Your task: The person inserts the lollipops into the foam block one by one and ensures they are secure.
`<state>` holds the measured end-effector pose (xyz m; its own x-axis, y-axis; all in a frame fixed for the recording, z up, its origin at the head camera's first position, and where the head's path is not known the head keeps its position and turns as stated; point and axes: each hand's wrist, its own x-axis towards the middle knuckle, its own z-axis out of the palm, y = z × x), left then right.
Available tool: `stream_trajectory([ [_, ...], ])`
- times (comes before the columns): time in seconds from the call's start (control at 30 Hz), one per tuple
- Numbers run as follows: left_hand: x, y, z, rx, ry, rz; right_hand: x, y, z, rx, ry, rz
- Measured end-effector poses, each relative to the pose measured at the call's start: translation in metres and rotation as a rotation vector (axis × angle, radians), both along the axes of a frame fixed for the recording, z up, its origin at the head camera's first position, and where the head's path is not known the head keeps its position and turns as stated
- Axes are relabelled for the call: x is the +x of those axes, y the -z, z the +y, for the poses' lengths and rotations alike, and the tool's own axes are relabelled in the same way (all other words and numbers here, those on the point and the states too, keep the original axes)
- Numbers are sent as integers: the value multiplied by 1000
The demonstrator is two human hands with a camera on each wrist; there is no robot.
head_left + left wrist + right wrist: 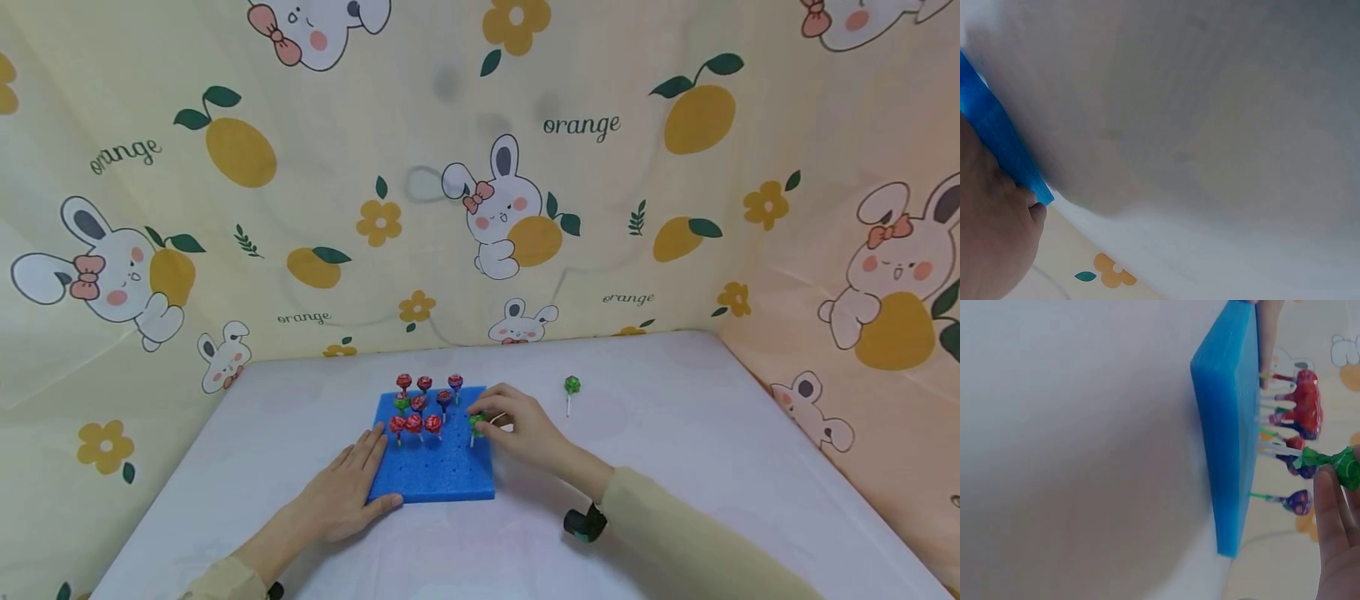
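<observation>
A blue foam board (450, 487) with small holes lies flat on the table. Several wrapped lollipops, mostly red such as this red lollipop (433, 424), stand in it by their sticks, toward its left and back. With thumb and fingers my right hand (517, 421) pinches the green head of a green lollipop (1349, 469) over the board's right side. Its white stick points down, the lower end right at the board's face in the right wrist view. My left hand (347, 483) rests along the board's left edge, fingers straight and thumb at the front corner.
Another green lollipop (572, 386) lies on the white table (637, 400) to the right of the board, behind my right forearm. A patterned cloth (420, 275) with rabbits and oranges hangs behind the table and at both sides.
</observation>
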<state>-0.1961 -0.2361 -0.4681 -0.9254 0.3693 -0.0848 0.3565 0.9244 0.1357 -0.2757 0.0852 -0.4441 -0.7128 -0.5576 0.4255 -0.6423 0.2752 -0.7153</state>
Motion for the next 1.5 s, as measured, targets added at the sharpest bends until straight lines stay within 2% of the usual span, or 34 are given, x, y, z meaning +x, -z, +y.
stream_trajectory([
  [0.5, 1, 1, -2, 5, 5, 11, 8, -4, -31, 34, -70, -29],
  [1.0, 1, 0, -2, 6, 23, 23, 15, -8, -64, 4, -176, 8],
  [1.37, 1, -2, -2, 21, 34, 26, 18, -8, -80, 51, -163, 6],
  [1.5, 2, 1, -3, 29, 48, 50, 18, -6, -85, 69, -162, 8],
])
